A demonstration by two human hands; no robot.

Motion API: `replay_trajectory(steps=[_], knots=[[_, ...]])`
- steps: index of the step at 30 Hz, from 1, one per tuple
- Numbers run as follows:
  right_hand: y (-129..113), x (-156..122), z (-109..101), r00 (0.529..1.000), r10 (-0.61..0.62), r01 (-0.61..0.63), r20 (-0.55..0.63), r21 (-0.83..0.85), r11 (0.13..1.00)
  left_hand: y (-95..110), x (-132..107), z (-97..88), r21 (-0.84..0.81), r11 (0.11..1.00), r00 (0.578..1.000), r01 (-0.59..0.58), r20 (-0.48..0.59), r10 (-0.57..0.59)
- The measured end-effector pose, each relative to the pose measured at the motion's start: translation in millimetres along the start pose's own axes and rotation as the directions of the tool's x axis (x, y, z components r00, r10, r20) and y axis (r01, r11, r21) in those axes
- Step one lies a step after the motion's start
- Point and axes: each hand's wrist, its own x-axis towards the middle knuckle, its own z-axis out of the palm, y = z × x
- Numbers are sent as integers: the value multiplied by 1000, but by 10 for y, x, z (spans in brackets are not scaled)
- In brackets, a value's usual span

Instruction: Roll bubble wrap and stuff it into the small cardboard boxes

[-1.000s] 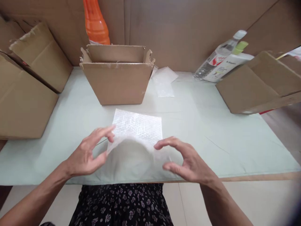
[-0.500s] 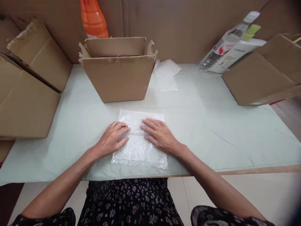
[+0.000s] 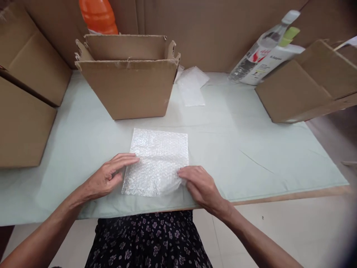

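Observation:
A folded sheet of bubble wrap [image 3: 156,156] lies flat on the pale green tablecloth, near the front edge. My left hand [image 3: 111,173] rests at its left side, fingers stretched out and their tips on the wrap, the thumb apart. On the right side my right hand [image 3: 199,182] has its fingers closed on the wrap's lower right corner, which bends up a little there. The thumb of that hand is partly hidden under the fingers.
An open cardboard box [image 3: 136,89] stands behind the wrap, with an orange bottle [image 3: 99,16] beyond it. More bubble wrap [image 3: 192,85] lies beside that box. Cardboard boxes [image 3: 25,123] stand left; a clear bottle [image 3: 259,48], white tube [image 3: 275,61] and another box [image 3: 301,89] are right.
Both hands have moved off the middle of the bubble wrap to its sides. My right hand came down to the lower right corner and closed on it. The view shifted slightly.

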Motion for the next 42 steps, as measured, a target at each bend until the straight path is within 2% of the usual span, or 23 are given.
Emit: replay_trajectory(steps=[2, 4, 6, 8, 10, 12, 14, 15, 17, 19, 21, 23, 26, 28, 30, 32, 35, 37, 39, 42], knots=[[14, 81, 24, 965, 239, -210, -110, 226, 951, 22, -93, -77, -53, 994, 995, 97, 22, -96], [38, 158, 7, 900, 422, -345, -105, 418, 840, 71, -111, -92, -65, 987, 988, 148, -22, -150], [85, 226, -20, 860, 506, -404, -67, 519, 753, 131, -28, -36, -28, 976, 970, 215, -108, -217], [158, 277, -46, 840, 542, -442, -43, 526, 727, 175, 136, 57, 10, 946, 928, 324, -198, -316], [233, 307, -72, 832, 547, -459, -91, 440, 772, 182, 329, 136, 30, 914, 886, 405, -263, -383], [272, 320, -90, 848, 486, -433, -211, 254, 865, 148, 496, 180, 75, 895, 870, 439, -284, -403], [250, 327, -77, 892, 324, -339, -316, 8, 941, 90, 605, 200, 147, 882, 875, 448, -271, -400], [219, 329, -53, 919, 223, -271, -325, -107, 957, 61, 634, 207, 188, 876, 881, 444, -268, -390], [140, 335, 24, 972, 57, -119, -227, -271, 955, 15, 651, 220, 275, 861, 890, 428, -293, -349], [82, 343, 101, 999, -14, -5, -53, -343, 939, -7, 631, 228, 364, 826, 885, 430, -352, -306], [87, 362, 126, 999, -15, 33, 52, -346, 938, -10, 601, 222, 431, 781, 875, 453, -384, -295], [168, 410, 84, 1000, 14, -5, 23, -342, 940, -5, 584, 207, 460, 753, 873, 470, -367, -321], [369, 558, -18, 991, 109, -128, -73, -384, 914, 2, 598, 191, 449, 749, 872, 487, -300, -387], [466, 651, -43, 982, 179, -189, -64, -414, 890, 9, 615, 182, 431, 753, 868, 497, -261, -423], [459, 666, -17, 979, 201, -198, -34, -398, 896, 22, 626, 158, 426, 760, 871, 491, -238, -430], [326, 567, 47, 981, 192, -194, -37, -331, 924, 38, 641, 114, 445, 770, 889, 457, -236, -392], [-18, 275, 167, 963, 261, -267, -69, -102, 958, 43, 739, 51, 497, 788, 931, 364, -228, -286], [-235, 96, 237, 943, 331, -329, -25, 71, 942, 20, 861, 41, 516, 804, 955, 295, -175, -238], [-372, 0, 290, 930, 362, -367, 58, 176, 913, -9, 966, 58, 515, 822, 970, 244, -128, -208], [-424, 17, 321, 934, 332, -355, 135, 242, 903, 8, 901, 97, 512, 842, 977, 172, -195, -82]])
